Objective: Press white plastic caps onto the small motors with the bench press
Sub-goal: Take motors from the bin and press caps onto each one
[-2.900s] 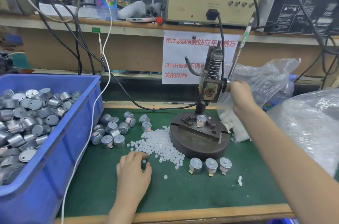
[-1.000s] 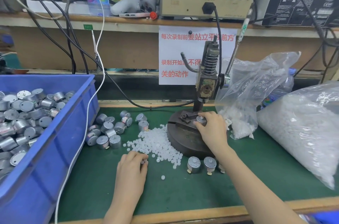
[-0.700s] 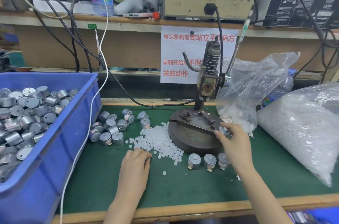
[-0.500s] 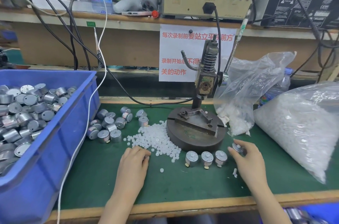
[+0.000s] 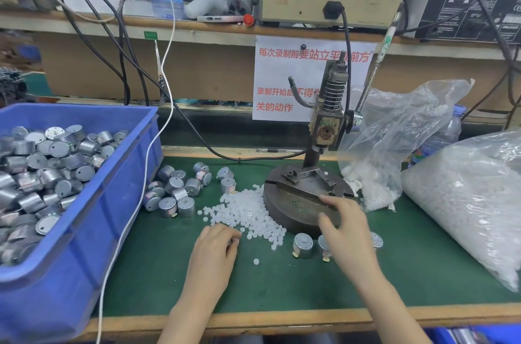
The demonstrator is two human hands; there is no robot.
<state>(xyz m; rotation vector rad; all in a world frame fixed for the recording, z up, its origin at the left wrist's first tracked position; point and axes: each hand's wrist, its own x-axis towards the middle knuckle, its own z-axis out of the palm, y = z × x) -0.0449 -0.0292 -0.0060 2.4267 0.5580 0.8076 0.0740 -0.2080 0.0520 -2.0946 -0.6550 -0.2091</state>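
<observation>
**A:** How will those small silver cylindrical metal motors handle?

**B:** By my judgement they are light, stiff little drums with smooth walls, so a bit slippery. Take one by its round side wall, between thumb and forefinger. The tiny white translucent plastic caps look feather-light and ready to roll, so pinch one at a time.

**A:** Where is everything?

**B:** Loose motors lie on the green desk between the blue plastic bin and the cap heap. The heap touches the round base of the dark iron bench press. The press's fixture plate is empty.

**A:** And the hands?

**B:** The left hand sits at the heap's near edge with its fingers curled. I cannot tell whether they pinch a cap. The right hand hovers over the front of the base, fingers spread and relaxed, holding nothing.

**A:** What has changed?

**B:** Half a second ago the right hand was setting a motor down at the right end of the short row of upright motors. That motor now stands free and the hand has swung left, partly hiding the row. The left hand has barely moved.
</observation>
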